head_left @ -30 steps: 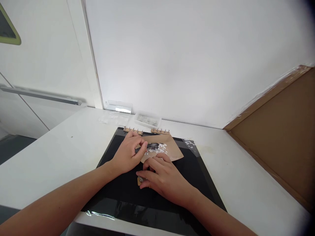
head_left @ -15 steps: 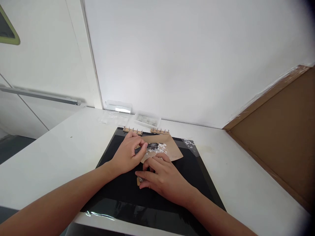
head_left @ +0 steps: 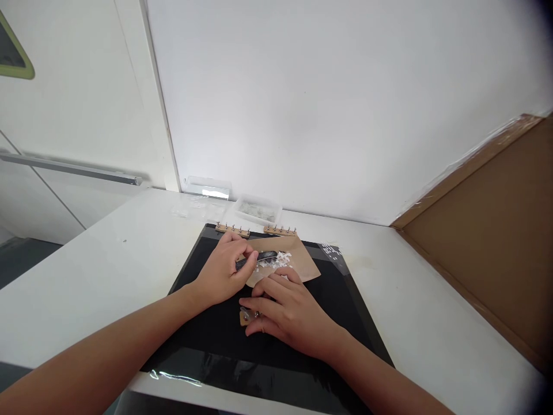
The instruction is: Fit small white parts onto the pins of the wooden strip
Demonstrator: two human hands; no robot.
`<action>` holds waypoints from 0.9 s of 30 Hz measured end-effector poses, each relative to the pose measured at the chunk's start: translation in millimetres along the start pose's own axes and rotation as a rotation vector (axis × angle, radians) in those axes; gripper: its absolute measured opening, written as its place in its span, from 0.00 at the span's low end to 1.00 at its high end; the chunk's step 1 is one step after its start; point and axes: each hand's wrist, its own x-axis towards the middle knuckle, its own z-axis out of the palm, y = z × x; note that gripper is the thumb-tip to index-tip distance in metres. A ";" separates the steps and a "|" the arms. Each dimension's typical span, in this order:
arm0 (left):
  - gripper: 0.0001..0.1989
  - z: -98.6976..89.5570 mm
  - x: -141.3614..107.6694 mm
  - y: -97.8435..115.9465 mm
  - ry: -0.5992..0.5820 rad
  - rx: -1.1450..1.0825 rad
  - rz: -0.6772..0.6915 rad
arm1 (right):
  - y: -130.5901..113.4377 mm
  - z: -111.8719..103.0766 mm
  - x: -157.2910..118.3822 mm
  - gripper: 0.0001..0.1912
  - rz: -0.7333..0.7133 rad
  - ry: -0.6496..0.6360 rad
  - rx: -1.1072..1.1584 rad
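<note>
My left hand [head_left: 224, 269] is closed around a slim black tool [head_left: 268, 255], whose rounded far end lies over a heap of small white pieces [head_left: 284, 259]. The pieces rest on a brown paper sheet [head_left: 306, 262]. Nearer to me, my right hand [head_left: 283, 308] is curled low over the black mat, its thumb and index finger on either side of a small wooden strip [head_left: 243, 320]. A bit of metal and something clear show on that strip between the fingers. Most of the strip is hidden under the hand.
Two wooden strips with upright metal pins, a left one [head_left: 232, 231] and a right one [head_left: 280, 231], stand along the back of the black mat [head_left: 207, 340]. Behind them is a clear plastic box [head_left: 259, 212]. White specks [head_left: 332, 251] lie at the mat's far right corner.
My right thumb and index finger have spread slightly apart, showing more of the wooden strip and its metal. My left hand and the black tool are nearly still.
</note>
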 end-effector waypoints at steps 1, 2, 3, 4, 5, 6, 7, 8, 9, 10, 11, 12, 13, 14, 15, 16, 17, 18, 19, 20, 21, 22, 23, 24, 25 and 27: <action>0.14 -0.2 0.1 -0.3 0.000 -0.001 0.001 | 0.5 -0.1 -0.5 0.18 -0.006 0.008 0.008; 0.14 -0.5 0.3 -0.4 -0.001 -0.001 0.002 | 0.9 -0.1 -0.9 0.17 -0.014 0.016 0.018; 0.14 -0.7 0.5 -0.5 -0.001 -0.002 0.003 | 1.3 -0.2 -1.3 0.16 -0.022 0.022 0.029; 0.14 -0.9 0.7 -0.4 -0.001 -0.003 0.004 | 1.5 -0.3 -1.7 0.14 -0.029 0.027 0.040; 0.14 -1.0 0.9 -0.3 0.000 -0.005 0.005 | 1.5 -0.3 -2.0 0.13 -0.034 0.031 0.051; 0.14 -1.0 1.0 -0.1 0.002 -0.004 0.006 | 1.4 -0.4 -2.2 0.12 -0.038 0.035 0.061; 0.14 -0.9 1.0 0.1 0.003 -0.004 0.006 | 1.2 -0.4 -2.3 0.11 -0.041 0.039 0.066; 0.14 -0.6 1.0 0.3 0.005 -0.003 0.007 | 0.9 -0.3 -2.4 0.10 -0.042 0.041 0.068; 0.14 -0.3 0.9 0.5 0.007 -0.002 0.010 | 0.5 -0.2 -2.5 0.10 -0.042 0.042 0.064; 0.13 0.1 0.8 0.7 0.008 -0.002 0.012 | 0.1 0.0 -2.5 0.09 -0.041 0.039 0.057; 0.13 0.5 0.7 0.9 0.009 -0.001 0.013 | -0.2 0.2 -2.5 0.09 -0.041 0.032 0.048; 0.13 0.8 0.5 1.1 0.008 0.000 0.013 | -0.6 0.5 -2.5 0.10 -0.040 0.023 0.039; 0.13 1.0 0.4 1.1 0.007 0.002 0.013 | -1.0 0.8 -2.4 0.10 -0.039 0.013 0.031; 0.13 1.2 0.4 1.1 0.006 0.004 0.012 | -1.3 0.9 -2.2 0.11 -0.040 0.003 0.022; 0.13 1.2 0.4 1.0 0.005 0.005 0.012 | -1.7 1.0 -1.9 0.12 -0.041 -0.003 0.013; 0.13 1.2 0.4 0.8 0.003 0.006 0.013 | -2.1 0.9 -1.6 0.12 -0.041 -0.007 0.003; 0.13 1.3 0.5 0.5 0.002 0.007 0.014 | -2.6 0.6 -1.2 0.13 -0.042 -0.009 -0.008; 0.13 1.4 0.7 0.2 0.001 0.006 0.015 | -3.2 0.3 -0.7 0.13 -0.044 -0.011 -0.018; 0.13 1.5 0.8 -0.2 0.001 0.005 0.015 | -3.8 -0.1 -0.1 0.13 -0.048 -0.013 -0.028; 0.13 1.7 0.9 -0.5 0.000 0.004 0.014 | -4.5 -0.5 0.5 0.13 -0.051 -0.015 -0.036; 0.13 1.8 1.0 -0.7 0.000 0.002 0.013 | -5.3 -1.0 1.1 0.12 -0.055 -0.017 -0.043; 0.13 2.0 0.9 -0.9 0.000 -0.001 0.010 | -6.0 -1.3 1.7 0.12 -0.057 -0.018 -0.050; 0.13 2.2 0.8 -1.0 0.001 -0.004 0.008 | -6.7 -1.7 2.3 0.12 -0.059 -0.018 -0.057; 0.13 2.2 0.5 -1.0 0.000 -0.006 0.008 | -7.5 -2.0 2.8 0.12 -0.060 -0.017 -0.062; 0.13 2.2 0.2 -1.0 -0.001 -0.007 0.009 | -8.2 -2.2 3.2 0.12 -0.060 -0.015 -0.066; 0.14 2.0 -0.5 -0.9 -0.006 -0.002 0.012 | -9.3 -2.5 3.5 0.12 -0.063 -0.011 -0.073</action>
